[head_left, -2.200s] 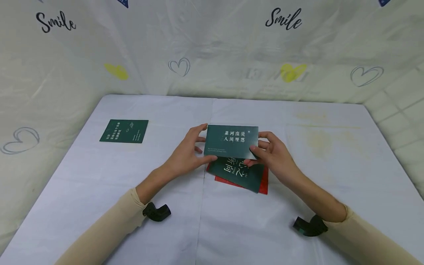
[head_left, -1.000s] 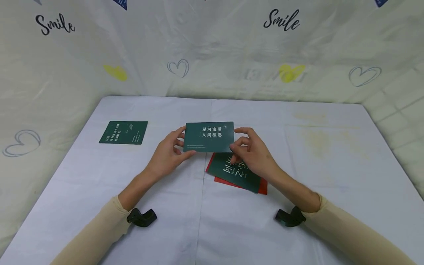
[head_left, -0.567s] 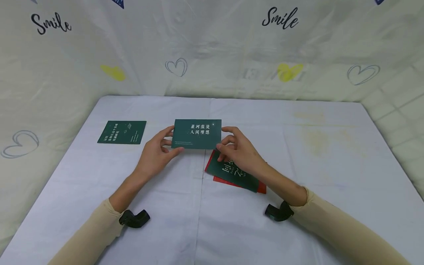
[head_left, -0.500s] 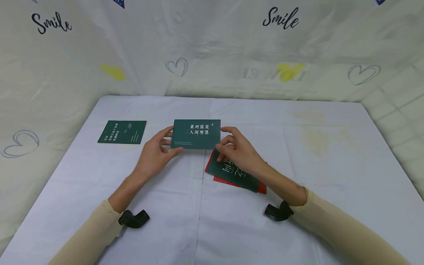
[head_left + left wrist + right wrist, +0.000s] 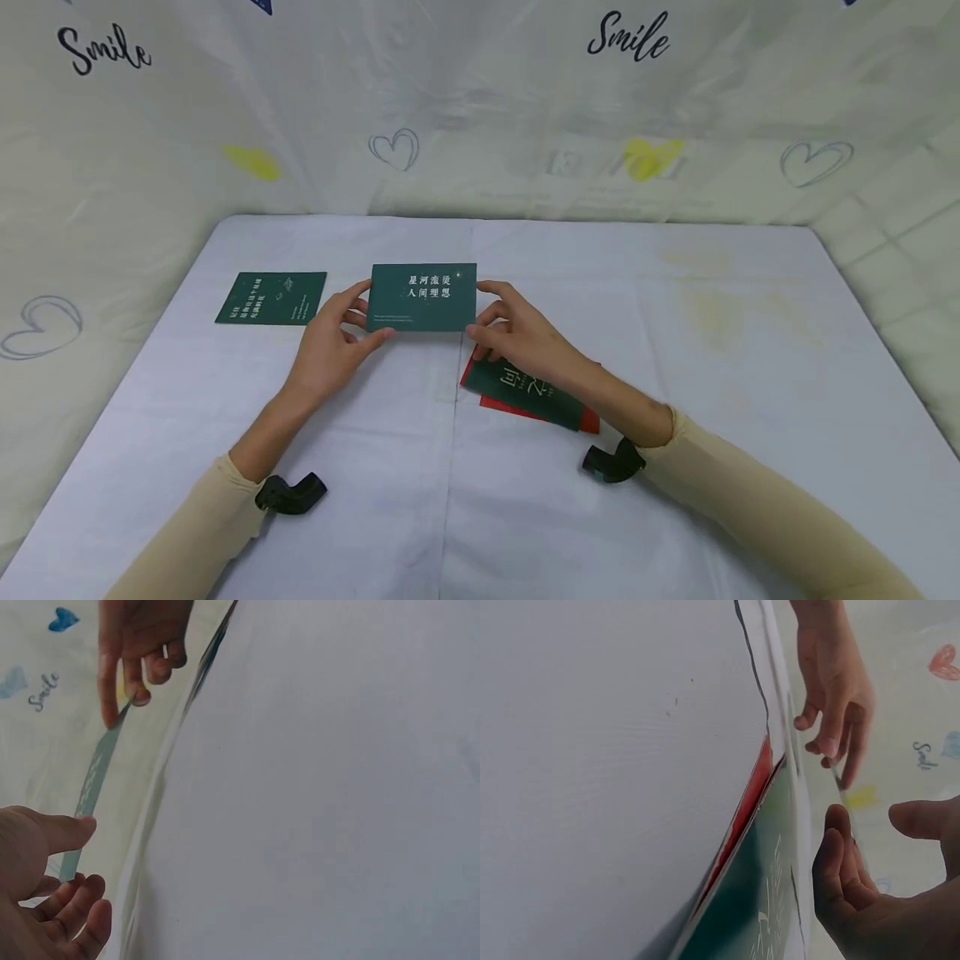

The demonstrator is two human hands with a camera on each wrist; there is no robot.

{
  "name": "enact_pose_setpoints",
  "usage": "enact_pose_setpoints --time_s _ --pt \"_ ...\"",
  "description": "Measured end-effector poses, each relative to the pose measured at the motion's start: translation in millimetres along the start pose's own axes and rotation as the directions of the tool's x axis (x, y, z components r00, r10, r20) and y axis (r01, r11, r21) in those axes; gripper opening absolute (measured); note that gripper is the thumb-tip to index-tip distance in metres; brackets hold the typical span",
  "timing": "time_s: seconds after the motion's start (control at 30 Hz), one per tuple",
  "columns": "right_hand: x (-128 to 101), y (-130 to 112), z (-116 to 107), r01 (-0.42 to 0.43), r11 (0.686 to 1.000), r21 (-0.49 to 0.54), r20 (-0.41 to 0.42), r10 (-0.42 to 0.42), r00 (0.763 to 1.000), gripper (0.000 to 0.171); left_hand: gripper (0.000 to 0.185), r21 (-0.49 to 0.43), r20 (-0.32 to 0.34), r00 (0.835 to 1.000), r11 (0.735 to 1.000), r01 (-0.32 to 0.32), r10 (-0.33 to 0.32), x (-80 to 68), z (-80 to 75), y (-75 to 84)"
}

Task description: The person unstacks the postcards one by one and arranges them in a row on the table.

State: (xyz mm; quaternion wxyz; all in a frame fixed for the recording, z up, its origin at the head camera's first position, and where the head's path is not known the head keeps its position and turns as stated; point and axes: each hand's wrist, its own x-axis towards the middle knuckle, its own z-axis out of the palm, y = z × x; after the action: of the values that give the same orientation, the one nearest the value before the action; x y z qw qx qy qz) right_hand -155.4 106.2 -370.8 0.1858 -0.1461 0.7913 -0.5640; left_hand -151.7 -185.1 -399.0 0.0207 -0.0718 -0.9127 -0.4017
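Between both hands a dark green postcard (image 5: pixel 423 308) with white characters is held above the table, its printed face toward the head camera. My left hand (image 5: pixel 326 350) grips its left edge, thumb at the lower left corner. At the right edge my right hand (image 5: pixel 532 337) holds it, thumb by the lower right corner and index finger near the upper one. The left wrist view shows the postcard (image 5: pixel 94 772) nearly edge-on. Under the right hand lies another green postcard (image 5: pixel 525 387), partly hidden, on top of something red (image 5: pixel 591 422).
A third green postcard (image 5: pixel 272 298) lies flat at the table's back left, just beyond the left hand. The white-covered table (image 5: pixel 750 467) meets a printed sheet (image 5: pixel 495 100) hanging behind it. Black wrist cameras (image 5: pixel 292 493) sit by both sleeves.
Both hands have carried the postcard left and slightly toward the back, away from above the green and red pile. The pile and the postcard at back left stay put.
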Motion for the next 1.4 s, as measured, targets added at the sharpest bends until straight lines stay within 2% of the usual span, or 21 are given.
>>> enact_pose_setpoints --time_s 0.27,0.53,0.7,0.9,1.13,1.4 --pt "11.7 -5.2 3.8 -0.030 1.000 0.007 0.066 0.029 0.997 0.077 0.074 0.047 0.009 1.000 0.999 0.024 -0.024 0.7 -7.6 -5.4" --pt "28.0 -7.6 12.0 -0.080 0.997 0.011 0.106 0.078 0.991 0.081 0.071 0.073 -0.050 0.996 0.995 0.071 -0.067 -1.4 -16.2 -8.5" --pt "34.6 -9.4 18.1 -0.109 0.994 0.025 0.132 0.105 0.986 0.083 0.070 0.069 -0.058 0.994 0.993 0.100 -0.096 -2.3 -18.6 -14.2" --pt "38.3 -10.1 21.2 -0.125 0.992 0.033 0.143 0.119 0.983 0.085 0.070 0.055 -0.030 0.992 0.991 0.123 -0.122 -0.5 -21.3 -15.0" --pt "45.2 -11.9 27.0 -0.145 0.989 0.009 0.140 0.143 0.980 0.085 0.074 0.060 0.000 0.983 0.982 0.181 -0.182 4.3 -26.2 -11.0" --pt "56.3 -11.2 35.0 -0.184 0.983 0.007 0.123 0.182 0.976 0.083 0.072 0.139 -0.018 0.980 0.970 0.200 -0.200 1.7 -29.9 -11.2"
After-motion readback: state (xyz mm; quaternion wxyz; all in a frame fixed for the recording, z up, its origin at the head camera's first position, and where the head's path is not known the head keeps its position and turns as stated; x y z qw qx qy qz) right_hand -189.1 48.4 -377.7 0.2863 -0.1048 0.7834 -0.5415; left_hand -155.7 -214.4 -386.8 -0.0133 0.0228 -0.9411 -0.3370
